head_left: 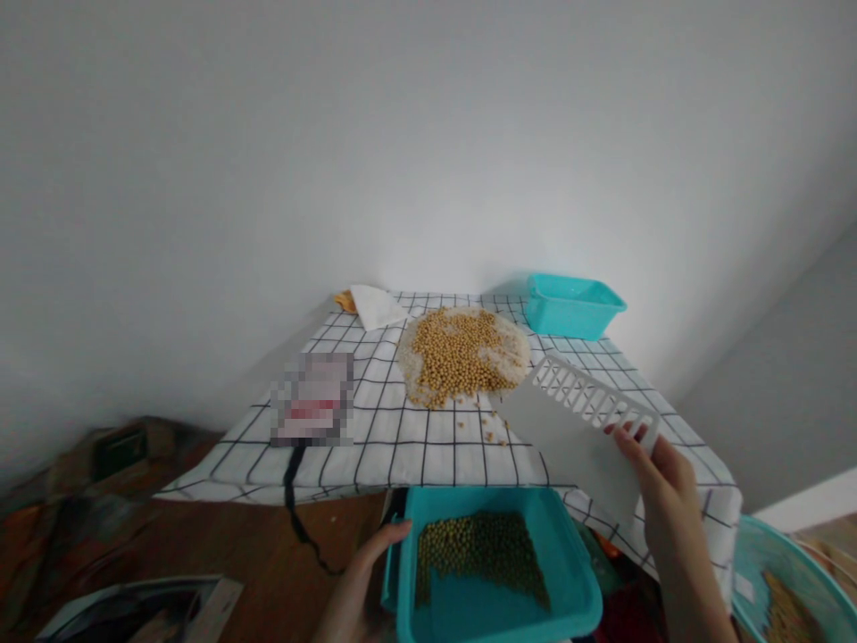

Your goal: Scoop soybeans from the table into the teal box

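My left hand (365, 572) grips the left rim of a teal plastic bin (582, 572), thumb over the edge and the other fingers mostly hidden. The bin sits below the table's front edge, with small greenish round beans (461, 540) spread over part of its floor. My right hand (660, 469) is closed on the slotted edge of a flat pale grey plastic board (569, 429), which slants over the table's front right edge. Beyond the board, a heap of yellow soybeans (455, 348) lies on a round pale mat (514, 344), with several loose ones in front.
A second teal bin (569, 313) stands at the table's back right. White cloth (375, 306) lies at the back left, and a blurred-out flat object (314, 397) with a black strap (295, 496) rests front left. A round teal-rimmed basket (777, 554) is low at right.
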A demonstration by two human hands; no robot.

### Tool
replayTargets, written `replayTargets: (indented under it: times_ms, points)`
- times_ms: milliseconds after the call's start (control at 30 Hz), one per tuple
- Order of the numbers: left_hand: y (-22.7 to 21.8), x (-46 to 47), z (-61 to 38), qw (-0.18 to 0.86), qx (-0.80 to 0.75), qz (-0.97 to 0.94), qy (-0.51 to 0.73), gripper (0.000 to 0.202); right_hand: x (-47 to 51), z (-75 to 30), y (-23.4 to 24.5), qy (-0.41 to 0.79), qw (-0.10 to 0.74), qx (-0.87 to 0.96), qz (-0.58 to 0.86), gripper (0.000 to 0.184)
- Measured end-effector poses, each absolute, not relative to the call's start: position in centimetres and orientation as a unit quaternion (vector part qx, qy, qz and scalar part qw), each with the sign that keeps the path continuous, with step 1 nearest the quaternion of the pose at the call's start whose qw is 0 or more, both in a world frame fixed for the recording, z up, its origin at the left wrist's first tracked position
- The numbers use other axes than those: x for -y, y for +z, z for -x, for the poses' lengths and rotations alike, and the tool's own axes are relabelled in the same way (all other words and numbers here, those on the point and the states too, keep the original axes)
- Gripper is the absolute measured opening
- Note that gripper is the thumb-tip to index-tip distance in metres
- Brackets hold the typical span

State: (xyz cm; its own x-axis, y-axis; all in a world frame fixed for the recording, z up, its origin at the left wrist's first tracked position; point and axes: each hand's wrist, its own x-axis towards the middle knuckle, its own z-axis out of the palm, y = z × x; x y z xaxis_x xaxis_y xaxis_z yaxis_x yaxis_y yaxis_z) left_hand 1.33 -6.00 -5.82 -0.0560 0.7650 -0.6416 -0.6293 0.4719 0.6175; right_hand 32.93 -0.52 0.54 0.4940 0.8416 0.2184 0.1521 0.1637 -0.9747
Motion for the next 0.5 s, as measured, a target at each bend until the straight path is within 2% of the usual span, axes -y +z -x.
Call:
replayTargets:
  times_ms: [233, 500]
  points:
    - [-5.4, 6.1, -1.7, 0.699, -0.501, -0.075, 0.504, 0.031, 0.5, -33.1, 0.1, 0.295, 0.640, 0.412, 0.578, 0.031]
    - [-6.6, 5.9, -1.5, 0.706, -0.482, -0.082, 0.512, 0.024, 0.7, -34.3, -1.9, 0.280, 0.695, 0.338, 0.570, 0.036]
